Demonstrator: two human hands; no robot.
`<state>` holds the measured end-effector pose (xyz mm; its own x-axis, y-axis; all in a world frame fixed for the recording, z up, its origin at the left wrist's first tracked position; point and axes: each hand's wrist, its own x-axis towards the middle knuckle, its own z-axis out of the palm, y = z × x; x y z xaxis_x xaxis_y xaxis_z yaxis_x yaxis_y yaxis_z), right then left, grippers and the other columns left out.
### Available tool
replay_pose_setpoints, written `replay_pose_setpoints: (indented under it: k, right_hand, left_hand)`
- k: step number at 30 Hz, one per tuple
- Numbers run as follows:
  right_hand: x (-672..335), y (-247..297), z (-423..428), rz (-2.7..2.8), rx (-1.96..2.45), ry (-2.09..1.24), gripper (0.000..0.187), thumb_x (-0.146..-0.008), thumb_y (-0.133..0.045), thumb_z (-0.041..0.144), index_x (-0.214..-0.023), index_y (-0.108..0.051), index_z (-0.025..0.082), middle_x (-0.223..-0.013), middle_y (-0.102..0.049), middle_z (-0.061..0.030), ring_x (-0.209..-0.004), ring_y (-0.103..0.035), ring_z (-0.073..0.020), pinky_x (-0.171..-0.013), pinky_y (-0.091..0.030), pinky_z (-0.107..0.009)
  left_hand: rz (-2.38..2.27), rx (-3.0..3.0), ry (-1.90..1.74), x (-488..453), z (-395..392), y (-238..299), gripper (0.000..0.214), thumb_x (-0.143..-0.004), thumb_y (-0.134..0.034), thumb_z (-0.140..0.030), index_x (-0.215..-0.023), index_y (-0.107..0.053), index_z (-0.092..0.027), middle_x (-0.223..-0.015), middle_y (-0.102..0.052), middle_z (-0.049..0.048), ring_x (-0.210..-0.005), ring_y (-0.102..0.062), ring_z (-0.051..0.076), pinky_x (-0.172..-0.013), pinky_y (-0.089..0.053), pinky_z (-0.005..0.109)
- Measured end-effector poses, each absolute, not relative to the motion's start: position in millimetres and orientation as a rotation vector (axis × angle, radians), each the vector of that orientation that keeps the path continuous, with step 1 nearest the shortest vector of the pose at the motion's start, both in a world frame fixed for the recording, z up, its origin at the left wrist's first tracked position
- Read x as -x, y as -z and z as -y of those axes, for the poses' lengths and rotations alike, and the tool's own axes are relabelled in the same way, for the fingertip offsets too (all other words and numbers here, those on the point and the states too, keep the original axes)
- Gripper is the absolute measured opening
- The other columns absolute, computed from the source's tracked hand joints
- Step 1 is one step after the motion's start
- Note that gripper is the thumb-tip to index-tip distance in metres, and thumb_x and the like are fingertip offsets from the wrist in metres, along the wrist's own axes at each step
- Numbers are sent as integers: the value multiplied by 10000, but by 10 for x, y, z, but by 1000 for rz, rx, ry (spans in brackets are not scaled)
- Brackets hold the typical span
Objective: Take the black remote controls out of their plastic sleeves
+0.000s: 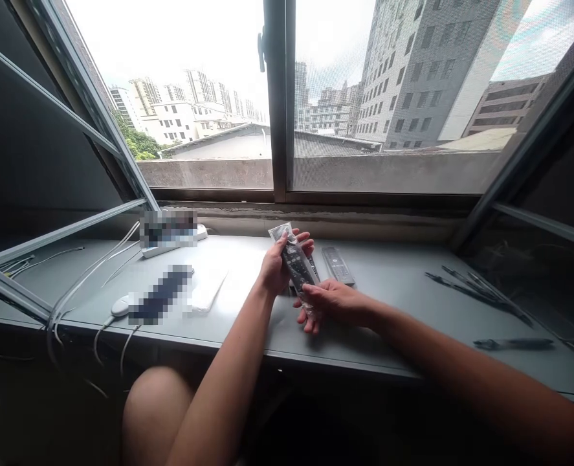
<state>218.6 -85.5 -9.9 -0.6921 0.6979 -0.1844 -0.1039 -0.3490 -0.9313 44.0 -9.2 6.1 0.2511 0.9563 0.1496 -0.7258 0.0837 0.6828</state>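
Observation:
A dark remote control (296,264) in a clear plastic sleeve is held up above the desk, tilted with its far end to the left. My left hand (274,268) is closed around its upper part, the thumb lying on the front. Lower down, my right hand (332,299) grips the near end, thumb on top and fingers underneath. A second, flat remote control (338,265), seemingly also in clear wrapping, lies on the desk just behind my right hand. Something dark partly shows behind the held remote; I cannot make out what it is.
The grey desk (388,323) runs below a window. On the left lie a white power strip (199,232), white cables (80,278), a blurred-out dark object (160,298) and white sheets (211,288). Several dark pen-like items (481,291) and another (514,344) lie right. Metal frames (107,129) flank the desk.

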Motion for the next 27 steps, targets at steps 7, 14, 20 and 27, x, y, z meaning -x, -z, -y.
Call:
replay_pose_setpoints:
  k: [7,14,20,27]
  right_hand:
    - [-2181,114,868,1493,800,-1946,579,-885,-894,622,-1108,-842,90,-1035,-858,-159,-822,-839,-232,-772,-682,-334]
    - [-2147,194,914,1779,802,-1670,594,-918,-821,684,-1083,-856,115,-983,-865,-135,-792,-824,-239,-808,-671,-378]
    - [-2164,216,896,2128,707,-1052,427,-1100,-629,542,-992,-858,198,-906,-848,-95,-794,-791,-253,-809,-641,-401]
    - [-2245,370,741,2263,604,-553,260,-1047,-595,233,-958,-840,217,-896,-810,-84,-800,-747,-266,-764,-618,-410]
  left_hand:
    - [-412,-803,-1250,-431,93,-51,319,-1083,-637,-389,-1269,-688,-136,-1225,-811,180,-1028,-817,264,-1092,-600,483]
    - [-464,-876,-1071,-437,127,-29,390,-1049,-669,-449,-1261,-697,-123,-1100,-835,203,-957,-823,295,-1082,-588,517]
    - [-406,-901,-1018,-415,200,-81,417,-1046,-663,-488,-1261,-728,-137,-1161,-830,213,-1058,-817,329,-1113,-568,528]
    - [-373,-972,-738,-435,270,-96,510,-1034,-663,-529,-1375,-712,-152,-1272,-800,244,-1165,-795,394,-1177,-505,584]
